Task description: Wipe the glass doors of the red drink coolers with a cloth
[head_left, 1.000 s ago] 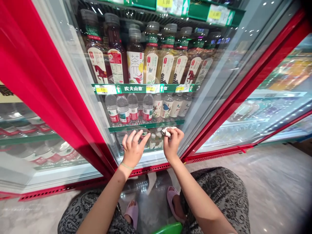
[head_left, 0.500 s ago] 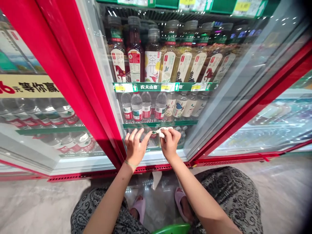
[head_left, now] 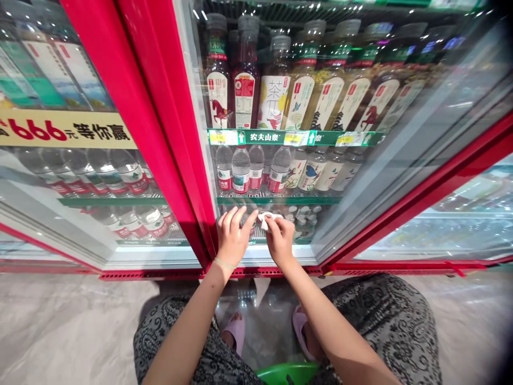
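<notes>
My right hand [head_left: 280, 240] is closed on a crumpled white cloth [head_left: 269, 218], possibly a tissue, pinched between thumb and fingers. Right beside it, my left hand [head_left: 233, 235] has its fingers spread and nothing in them; its fingertips come close to the cloth's left end. Both hands are up against the glass door [head_left: 256, 200] of a red-framed drinks fridge, low down on the pane. Whether the left fingertips press on the glass, I cannot tell. Behind the glass stand water bottles [head_left: 241, 170] on the lower shelf and tea bottles [head_left: 275, 91] above.
A thick red door frame [head_left: 160, 107] runs down the left, and another red frame [head_left: 417, 192] slants on the right. Below, a green plastic rim [head_left: 288, 373] shows between my patterned clothed knees [head_left: 385, 321]. Pink slippers [head_left: 236, 332] rest on the grey floor.
The view has swung a little left, so the fridge sits further right in it. The gap between my left fingertips and the cloth has narrowed.
</notes>
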Available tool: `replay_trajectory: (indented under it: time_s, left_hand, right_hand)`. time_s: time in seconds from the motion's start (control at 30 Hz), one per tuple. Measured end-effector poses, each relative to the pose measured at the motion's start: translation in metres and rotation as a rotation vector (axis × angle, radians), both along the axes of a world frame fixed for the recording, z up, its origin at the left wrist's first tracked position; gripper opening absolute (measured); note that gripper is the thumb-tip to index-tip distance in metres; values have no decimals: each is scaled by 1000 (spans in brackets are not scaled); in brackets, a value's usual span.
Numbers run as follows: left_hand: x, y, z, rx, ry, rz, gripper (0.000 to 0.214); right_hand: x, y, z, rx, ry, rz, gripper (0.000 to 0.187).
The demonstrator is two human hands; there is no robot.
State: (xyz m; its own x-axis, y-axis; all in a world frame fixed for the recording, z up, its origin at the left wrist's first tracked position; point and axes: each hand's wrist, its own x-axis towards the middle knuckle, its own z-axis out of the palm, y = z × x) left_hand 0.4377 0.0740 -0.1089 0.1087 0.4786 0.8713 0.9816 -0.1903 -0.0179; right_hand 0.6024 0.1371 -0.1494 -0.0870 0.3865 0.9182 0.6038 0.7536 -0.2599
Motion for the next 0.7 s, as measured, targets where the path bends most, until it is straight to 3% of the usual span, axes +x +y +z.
replay_trajectory:
  time_s: [0.1, 0.3, 0.43, 0.53, 0.7]
  left_hand:
    - [-4, -4, 5, -18, -9, 22, 52]
    - [-15, -11, 7, -35, -33, 27, 50]
    - [-18, -14, 8, -46, -41, 40, 49]
    - [-20, -17, 10, -77, -67, 33, 50]
    - [-24, -18, 17, -58, -124, -20, 49]
  right_hand:
    - [4, -2, -7, -27, 6, -34, 29]
    - [-20, -1, 20, -100, 74, -6, 37]
    - [-23, -6, 0, -72, -43, 65, 29]
    - [-18, -9, -9, -71, -44, 22, 27]
    - [-38, -7, 10, -58, 29, -4, 36]
